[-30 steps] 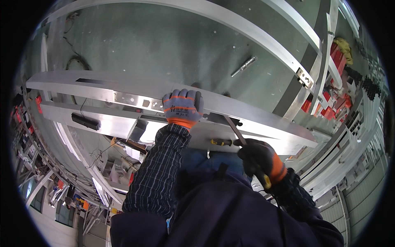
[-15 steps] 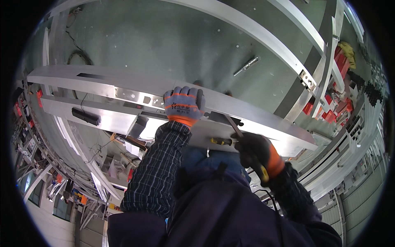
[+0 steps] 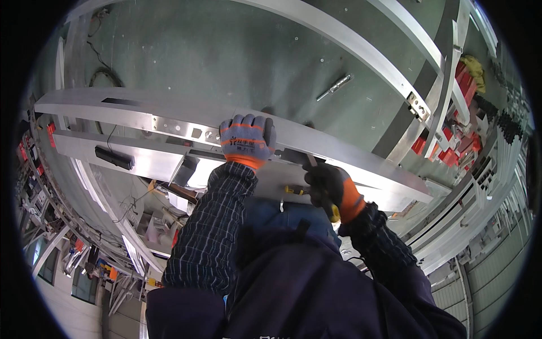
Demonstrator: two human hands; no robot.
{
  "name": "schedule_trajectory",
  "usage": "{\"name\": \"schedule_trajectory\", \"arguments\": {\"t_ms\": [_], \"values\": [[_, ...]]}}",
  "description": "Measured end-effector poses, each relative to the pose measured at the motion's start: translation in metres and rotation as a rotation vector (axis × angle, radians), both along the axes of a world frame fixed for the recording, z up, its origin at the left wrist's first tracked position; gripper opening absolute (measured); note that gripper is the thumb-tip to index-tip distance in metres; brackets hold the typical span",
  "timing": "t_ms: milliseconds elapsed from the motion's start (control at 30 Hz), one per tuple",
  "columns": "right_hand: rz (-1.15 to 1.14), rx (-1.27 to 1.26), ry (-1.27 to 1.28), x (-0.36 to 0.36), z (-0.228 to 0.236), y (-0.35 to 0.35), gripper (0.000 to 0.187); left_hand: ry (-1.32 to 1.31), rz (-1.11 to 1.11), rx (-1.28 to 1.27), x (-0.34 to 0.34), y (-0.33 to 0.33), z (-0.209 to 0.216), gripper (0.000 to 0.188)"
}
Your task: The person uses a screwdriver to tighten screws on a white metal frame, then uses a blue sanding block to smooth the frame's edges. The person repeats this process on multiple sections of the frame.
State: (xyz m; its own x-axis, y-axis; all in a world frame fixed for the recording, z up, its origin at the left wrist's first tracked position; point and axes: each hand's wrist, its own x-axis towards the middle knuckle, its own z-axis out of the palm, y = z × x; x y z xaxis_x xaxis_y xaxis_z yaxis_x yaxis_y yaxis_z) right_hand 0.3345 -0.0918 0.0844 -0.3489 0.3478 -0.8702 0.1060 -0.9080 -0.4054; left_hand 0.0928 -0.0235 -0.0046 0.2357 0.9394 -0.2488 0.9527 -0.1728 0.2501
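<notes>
While L hand grips metal beam, R hand is closed on flat tool.
Head cam: L fingers curl over beam's far edge; tool's blade end is nr dark recess; ylw/blk handle just L of R hand.

room over green surface beyond metal beam, silver tool there, yellow-handled screwdriver beside right hand

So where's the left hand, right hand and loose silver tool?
Left hand (image 3: 247, 138): head view, its gloved back.
Right hand (image 3: 333, 182): head view, its gloved back.
Silver tool (image 3: 337, 86): head view, its body.
</notes>
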Motion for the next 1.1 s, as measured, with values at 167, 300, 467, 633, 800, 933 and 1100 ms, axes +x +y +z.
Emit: {"name": "schedule_trajectory", "arguments": {"t_ms": [167, 300, 467, 633, 800, 933, 1100], "values": [[-0.159, -0.096, 0.127, 0.032, 0.061, 0.004, 0.037, -0.022, 0.013, 0.013, -0.004, -0.001, -0.003, 0.025], [-0.144, -0.357, -0.083, -0.006, 0.014, 0.034, 0.027, -0.025, 0.014, 0.048, 0.000, 0.001, -0.004, 0.024], [-0.108, -0.112, 0.045, 0.014, 0.044, 0.011, 0.029, -0.010, 0.017, 0.023, -0.004, -0.002, -0.004, 0.022], [-0.252, -0.331, 0.060, 0.014, 0.038, 0.027, 0.028, -0.012, 0.011, 0.048, -0.001, 0.000, -0.005, 0.021], [-0.061, -0.043, -0.017, 0.009, 0.019, 0.003, 0.028, -0.011, 0.012, 0.003, -0.003, 0.002, -0.004, 0.020], [-0.180, -0.255, 0.115, 0.032, 0.060, 0.014, 0.023, -0.033, 0.019, 0.022, -0.003, -0.004, -0.005, 0.020], [0.149, 0.173, -0.113, -0.001, 0.000, 0.013, 0.024, -0.021, -0.016, 0.038, -0.001, 0.002, -0.003, 0.020]]}}
